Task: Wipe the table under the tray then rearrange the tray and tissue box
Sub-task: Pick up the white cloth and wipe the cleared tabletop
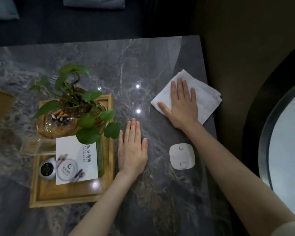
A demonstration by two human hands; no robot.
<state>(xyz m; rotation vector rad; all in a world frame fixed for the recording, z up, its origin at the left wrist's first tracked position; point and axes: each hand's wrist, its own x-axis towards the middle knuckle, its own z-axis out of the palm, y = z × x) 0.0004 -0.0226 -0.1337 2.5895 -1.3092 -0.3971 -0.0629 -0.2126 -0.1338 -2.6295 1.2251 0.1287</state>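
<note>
A wooden tray (71, 196) sits on the grey marble table (109, 65), left of centre. It carries a leafy plant in a glass vase (75, 99), a glass ashtray (58, 123) with cigarette butts, a white card (75, 160) and a small round jar (47, 168). My left hand (132, 149) lies flat on the table just right of the tray, fingers together, holding nothing. My right hand (182, 104) presses flat on a folded white cloth (204, 96) near the table's right edge. A wooden tissue box (0, 108) shows partly at the far left.
A white rounded-square device (181, 155) lies on the table between my forearms. A clear acrylic stand (36, 147) overlaps the tray's left rim. The table's right edge (209, 99) drops off beside the cloth. A dark sofa (75, 23) runs along the far side.
</note>
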